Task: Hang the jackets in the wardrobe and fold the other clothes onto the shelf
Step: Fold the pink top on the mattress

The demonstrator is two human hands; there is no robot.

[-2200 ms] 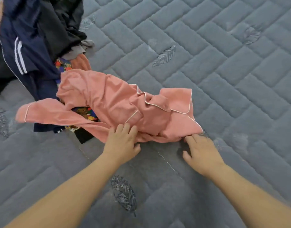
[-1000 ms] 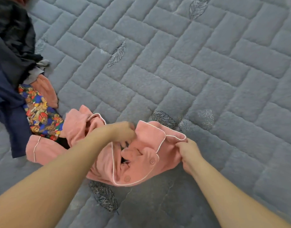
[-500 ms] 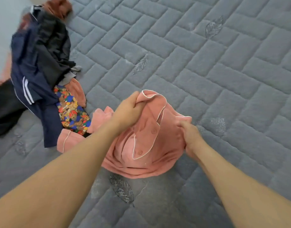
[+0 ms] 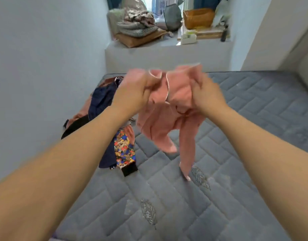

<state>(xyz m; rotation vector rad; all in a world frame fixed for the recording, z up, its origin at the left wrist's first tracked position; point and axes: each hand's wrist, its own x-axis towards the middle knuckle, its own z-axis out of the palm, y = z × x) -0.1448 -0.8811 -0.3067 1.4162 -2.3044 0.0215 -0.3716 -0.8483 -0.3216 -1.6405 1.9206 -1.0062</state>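
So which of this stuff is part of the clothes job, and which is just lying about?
Job:
- pink shirt, gripped by left hand and right hand
- pile of clothes on the mattress

Lying about:
- folded blankets on the ledge
- orange basket
- dark bottle

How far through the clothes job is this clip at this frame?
Early. Nothing looks finished: no wardrobe or shelf is in view. In hand: the left hand and right hand grip the pink top, lifted above the mattress, unfolded, one sleeve trailing. Left: the heap of dark, pink and patterned clothes by the wall is unsorted.
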